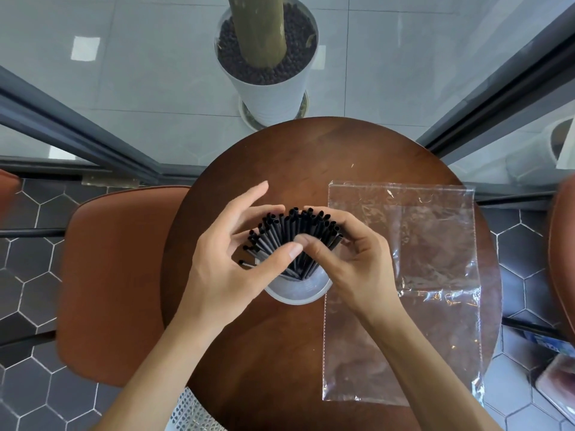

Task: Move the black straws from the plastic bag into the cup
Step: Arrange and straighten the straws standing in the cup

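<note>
Head view, looking straight down: the black straws [292, 234] already stand in the cup [297, 290] on the round wooden tabletop [280, 353], fanned out over its rim. The plastic bag [401, 290] lies flat just to the right of the cup and looks empty, so the transfer itself seems finished and the step in hand is tidying the bundle.

The left hand [230, 259] curls around the left side of the fan, thumb pressed on the near straws and fingers cupping the far side, with the forefinger lifted clear. The right hand [345, 253] grasps the right side in the same way, its thumb meeting the left thumb at the front. Between them they gather the straw tops together.

The next move probably calls for squeezing the fan gently inward so the straws settle upright, then letting go slowly; one straw at the lower left leans out well past the rim and would need nudging back. A light cup full of tall straws could tip if pushed sideways.

Around the tabletop are a brown chair [118, 284] on the left, a white plant pot [270, 70] beyond the far edge, and dark hexagonal floor tiles [28, 275]. Nothing lies between the hands and the cup.
</note>
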